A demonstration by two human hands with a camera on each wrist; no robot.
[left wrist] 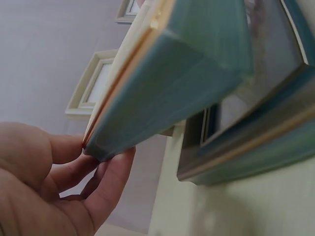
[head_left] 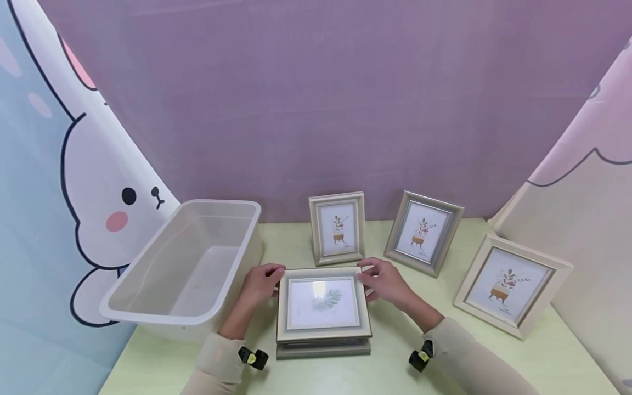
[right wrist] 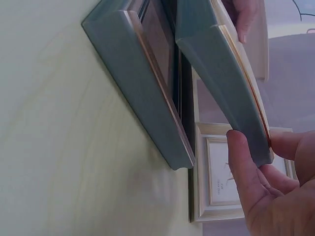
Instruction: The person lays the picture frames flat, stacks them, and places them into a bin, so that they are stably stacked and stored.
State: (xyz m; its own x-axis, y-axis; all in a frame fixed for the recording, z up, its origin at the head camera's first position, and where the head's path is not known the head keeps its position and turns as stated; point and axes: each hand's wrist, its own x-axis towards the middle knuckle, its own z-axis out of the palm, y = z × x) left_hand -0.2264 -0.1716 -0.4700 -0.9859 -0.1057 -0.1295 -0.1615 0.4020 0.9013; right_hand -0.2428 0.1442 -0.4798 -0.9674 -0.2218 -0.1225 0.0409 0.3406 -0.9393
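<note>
Both hands hold a cream picture frame (head_left: 323, 328) with a green leaf print, in front of the person. My left hand (head_left: 260, 282) pinches its far left corner, thumb above and fingers beneath. At the far right corner, my right hand (head_left: 387, 281) pinches it likewise. Under it a second, darker picture frame (head_left: 323, 351) lies on the table, mostly hidden. Both wrist views show a gap between the held frame (left wrist: 162, 93) and the lower frame (right wrist: 138, 83). The held frame's side edges look blue-green there.
A whitish plastic bin (head_left: 232, 285) stands at the left. Behind the hands, a light picture frame (head_left: 338, 258) and a grey-brown one (head_left: 410, 260) stand upright. Another cream frame (head_left: 538, 255) stands at the right. A purple cloth (head_left: 345, 109) hangs behind the table (head_left: 395, 351).
</note>
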